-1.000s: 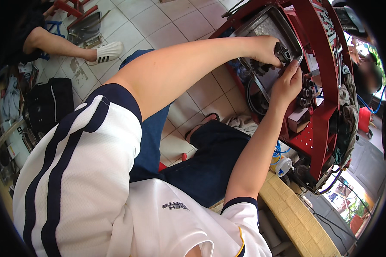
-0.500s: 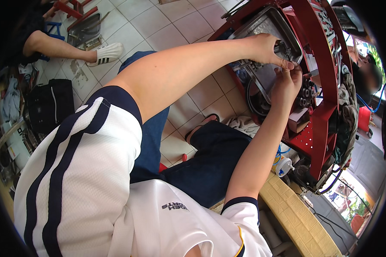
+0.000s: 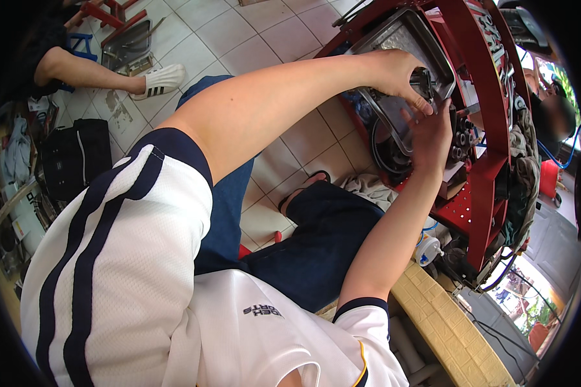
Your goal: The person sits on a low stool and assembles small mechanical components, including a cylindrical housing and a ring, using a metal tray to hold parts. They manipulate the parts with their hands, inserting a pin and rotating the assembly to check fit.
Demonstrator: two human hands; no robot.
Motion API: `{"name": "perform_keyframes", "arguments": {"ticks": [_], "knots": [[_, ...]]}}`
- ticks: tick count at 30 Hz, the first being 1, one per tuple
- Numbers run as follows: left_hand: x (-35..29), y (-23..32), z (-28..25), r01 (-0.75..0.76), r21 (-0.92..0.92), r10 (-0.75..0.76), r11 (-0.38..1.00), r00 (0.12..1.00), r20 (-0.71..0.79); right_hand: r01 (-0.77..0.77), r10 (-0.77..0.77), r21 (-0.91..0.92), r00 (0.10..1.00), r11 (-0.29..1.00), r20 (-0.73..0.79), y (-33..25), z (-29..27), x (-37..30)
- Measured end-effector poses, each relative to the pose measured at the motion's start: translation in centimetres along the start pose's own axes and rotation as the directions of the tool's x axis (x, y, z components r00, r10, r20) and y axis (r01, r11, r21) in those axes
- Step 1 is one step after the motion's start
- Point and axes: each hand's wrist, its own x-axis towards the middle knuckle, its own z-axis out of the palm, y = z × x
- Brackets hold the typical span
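My left hand (image 3: 397, 76) reaches over a shallow metal tray (image 3: 400, 39) on a red metal tool cart (image 3: 494, 174). Its thumb and fingers curl round a small dark metal part (image 3: 422, 82), whose exact kind I cannot make out. Just below, my right hand (image 3: 431, 137) is raised at the tray's near right corner. Its fingers are spread, one pointing up beside the tray rim and others near the left thumb, and nothing shows in them. Part of the tray's inside is hidden by my hands.
Wrenches (image 3: 489, 35) hang along the cart's upper frame, and several round sockets (image 3: 459, 143) sit beside my right wrist. A yellow bench (image 3: 455, 322) stands at lower right. Another person's leg (image 3: 100, 72) is at upper left, near a black bag (image 3: 75, 160). A person (image 3: 549, 119) is at far right.
My right hand has come away from the left thumb and its fingers have spread. The left hand has turned slightly, showing more of the dark metal part.
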Motion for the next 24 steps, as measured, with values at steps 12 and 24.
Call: {"name": "perform_keyframes", "arguments": {"ticks": [12, 24], "knots": [[0.3, 0.1, -0.4, 0.013, 0.032, -0.016, 0.999, 0.996, 0.082, 0.05, -0.058, -0.123, 0.996, 0.991, -0.064, 0.6, -0.7, 0.3], [0.3, 0.0, -0.4, 0.068, 0.006, -0.068, 0.998, 0.991, 0.113, 0.224, -0.234, -0.272, 0.972, 0.936, -0.004, 1.1, -0.4, 0.1]]}}
